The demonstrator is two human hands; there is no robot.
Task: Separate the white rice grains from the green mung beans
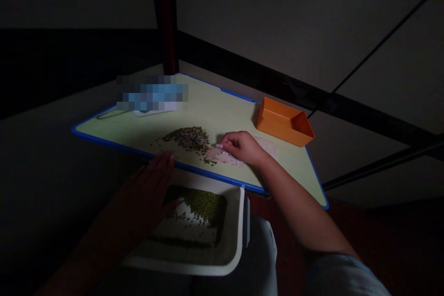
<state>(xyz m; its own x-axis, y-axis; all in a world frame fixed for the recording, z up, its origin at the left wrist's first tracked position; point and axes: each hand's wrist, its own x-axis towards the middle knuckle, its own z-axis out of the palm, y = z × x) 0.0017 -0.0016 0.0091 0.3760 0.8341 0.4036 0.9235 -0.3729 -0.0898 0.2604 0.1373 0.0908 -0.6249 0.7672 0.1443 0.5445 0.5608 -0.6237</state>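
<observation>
My right hand (241,147) rests on a small pale table with a blue rim (114,144), fingers curled and pinched at the edge of a pile of green beans (189,138). Whether a bean sits between the fingertips is too small to see. My left hand (152,180) lies in shadow with its fingers stretched out, on the near left rim of a white tray (229,259). The tray sits below the table edge and holds more green beans (206,203). A pinkish printed patch (225,157) shows on the table under my right hand.
An orange rectangular box (284,122) stands at the table's far right corner. A blurred blue and white thing (152,97) lies at the far left. A dark post (166,18) and dark rails run behind the table. The surroundings are dim.
</observation>
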